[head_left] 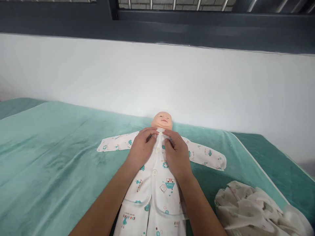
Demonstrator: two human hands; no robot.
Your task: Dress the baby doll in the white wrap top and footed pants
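A baby doll (162, 122) lies on its back, its head toward the wall. It wears a white baby shirt (161, 178) with teal and red cartoon prints, sleeves spread to both sides. Matching white pants (133, 218) show below the shirt's hem. At the collar, my left hand (144, 144) has its fingers bent and gripping the shirt's left front edge. Opposite it, my right hand (176, 149) holds the right edge with fingers curled. Between my fingertips is the top button (160, 133); lower buttons run down the front. My fingers partly hide the collar.
The doll rests on a light green plush blanket (61, 157), with darker green cloth (283, 164) beyond its edge. A crumpled white printed cloth (251, 206) lies at the lower right. Behind stands a white wall (157, 75) below a dark window frame (157, 28).
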